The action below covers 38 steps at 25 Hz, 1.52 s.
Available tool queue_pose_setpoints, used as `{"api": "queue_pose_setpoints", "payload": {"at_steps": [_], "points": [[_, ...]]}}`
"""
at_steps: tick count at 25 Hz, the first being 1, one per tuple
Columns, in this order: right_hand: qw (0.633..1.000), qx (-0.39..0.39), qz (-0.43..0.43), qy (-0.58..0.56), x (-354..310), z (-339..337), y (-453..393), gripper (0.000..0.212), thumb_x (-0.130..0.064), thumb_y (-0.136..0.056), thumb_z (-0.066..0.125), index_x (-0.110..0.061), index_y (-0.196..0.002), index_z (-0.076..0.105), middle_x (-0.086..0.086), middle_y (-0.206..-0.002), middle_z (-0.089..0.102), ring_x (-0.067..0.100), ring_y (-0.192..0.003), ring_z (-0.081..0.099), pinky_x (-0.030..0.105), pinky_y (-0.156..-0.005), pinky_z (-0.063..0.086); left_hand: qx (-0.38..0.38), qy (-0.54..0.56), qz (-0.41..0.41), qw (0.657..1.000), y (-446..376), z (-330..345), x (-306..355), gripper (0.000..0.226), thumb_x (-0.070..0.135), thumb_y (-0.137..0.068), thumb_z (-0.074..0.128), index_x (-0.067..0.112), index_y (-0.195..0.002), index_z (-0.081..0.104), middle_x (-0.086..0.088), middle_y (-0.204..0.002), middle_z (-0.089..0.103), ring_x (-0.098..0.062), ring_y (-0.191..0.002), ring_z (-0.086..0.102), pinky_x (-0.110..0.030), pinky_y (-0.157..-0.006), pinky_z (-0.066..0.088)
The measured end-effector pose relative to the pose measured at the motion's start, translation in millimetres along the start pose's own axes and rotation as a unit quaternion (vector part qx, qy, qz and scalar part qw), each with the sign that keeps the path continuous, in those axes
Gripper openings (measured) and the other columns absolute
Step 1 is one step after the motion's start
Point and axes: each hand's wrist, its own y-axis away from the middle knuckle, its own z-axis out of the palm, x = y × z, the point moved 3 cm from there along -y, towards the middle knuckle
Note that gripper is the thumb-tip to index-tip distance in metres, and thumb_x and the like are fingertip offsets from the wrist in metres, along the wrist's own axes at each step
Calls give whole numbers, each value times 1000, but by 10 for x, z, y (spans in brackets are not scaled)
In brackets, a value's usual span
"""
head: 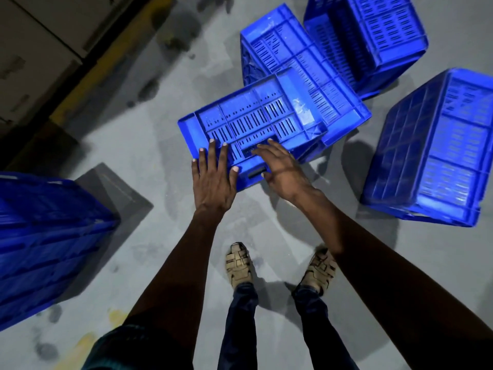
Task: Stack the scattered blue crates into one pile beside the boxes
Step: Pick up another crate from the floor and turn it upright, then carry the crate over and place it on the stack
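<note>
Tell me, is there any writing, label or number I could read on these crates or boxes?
None can be read.
Nearest crate: a pale torn patch, maybe a sticker's remains, near its right end, with no legible text.
Other crates: only slots and ribs show, no print.
Boxes: faint dark marks, too blurred to read.
Floor: yellow paint, no words.

Both my arms are stretched out and down in front of me. My left hand (213, 180) is flat with fingers straight and spread, my right hand (282, 172) is palm down, fingers loosely extended.
</note>
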Motion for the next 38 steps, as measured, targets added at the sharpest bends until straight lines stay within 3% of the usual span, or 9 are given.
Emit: {"api": "queue_pose_setpoints", "payload": {"at_steps": [6, 11, 16, 19, 25, 28, 30, 32, 38], "points": [[995, -14, 14, 102, -79, 5, 67, 67, -7, -79, 72, -17, -141, 51, 4, -148, 48, 27, -146, 31, 42, -120, 19, -14, -22, 17, 1000, 144, 45, -36, 67, 55, -100, 37, 17, -155, 28, -10, -166, 12, -36, -151, 17, -52, -122, 14], [969, -89, 1, 229, -234, -57, -181, 60, -8, -78, 71, -16, -136, 53, 11, -131, 54, 32, -126, 48, 40, -112, 30, -24, -29, 10, 999, 276, 49, -6, 70, 25, -93, 60, 19, -155, 28, -7, -167, 9, -36, -152, 13, -52, -122, 15], [944, -197, 7, 264, -312, -78, -307, 48, -32, -81, 73, -19, -126, 60, 11, -122, 65, 32, -114, 62, 40, -96, 44, -15, -37, 34, 999, 450, -6, -81, 81, -6, -84, 61, 24, -154, 32, -7, -166, 12, -39, -150, 16, -53, -121, 18], [932, -218, -3, 290, -511, -138, -177, 42, -35, -80, 72, -16, -116, 64, 15, -113, 65, 37, -105, 64, 42, -85, 51, 3, 16, -4, 1000, 721, -136, -52, 86, -14, -81, 58, 26, -153, 34, -13, -164, 18, -38, -150, 19, -52, -120, 23], [932, -202, -24, 299, -921, -473, 112, 35, -31, -80, 68, -7, -106, 68, 24, -104, 67, 41, -98, 66, 43, -79, 53, 43, 93, -63, 993, 1056, -515, -53, 66, 7, -95, 54, 25, -154, 30, -15, -163, 18, -36, -149, 20, -50, -117, 28], [956, -177, 2, 235, -1000, -697, 437, 47, -43, -78, 61, -3, -101, 68, 28, -100, 68, 42, -98, 65, 43, -80, 51, 62, 129, -76, 987, 1344, -731, -46, 63, 6, -96, 47, 21, -154, 29, -15, -162, 22, -35, -149, 23, -47, -116, 28], [978, -129, 28, 162, -1102, -867, 729, 56, -52, -68, 54, -3, -91, 69, 29, -89, 69, 42, -89, 67, 41, -73, 51, 82, 153, -81, 982, 1609, -861, -44, 61, 9, -96, 45, 18, -154, 29, -16, -161, 24, -35, -148, 26, -47, -114, 29], [988, -75, 62, 118, -1250, -1012, 1041, 48, -49, -67, 57, -4, -80, 69, 27, -78, 68, 40, -80, 68, 38, -66, 49, 100, 189, -98, 972, 1849, -946, -34, 61, 14, -95, 47, 14, -153, 29, -17, -160, 26, -35, -147, 27, -47, -112, 31], [987, 70, 147, -11, -2017, -1462, 1974, 36, -45, -71, 61, -10, -61, 59, 16, -54, 58, 30, -58, 64, 33, -56, 40, 128, 260, -183, 939, 2636, -1466, -66, 64, 26, -95, 52, 13, -153, 28, -16, -159, 28, -34, -144, 32, -47, -111, 35]]}}
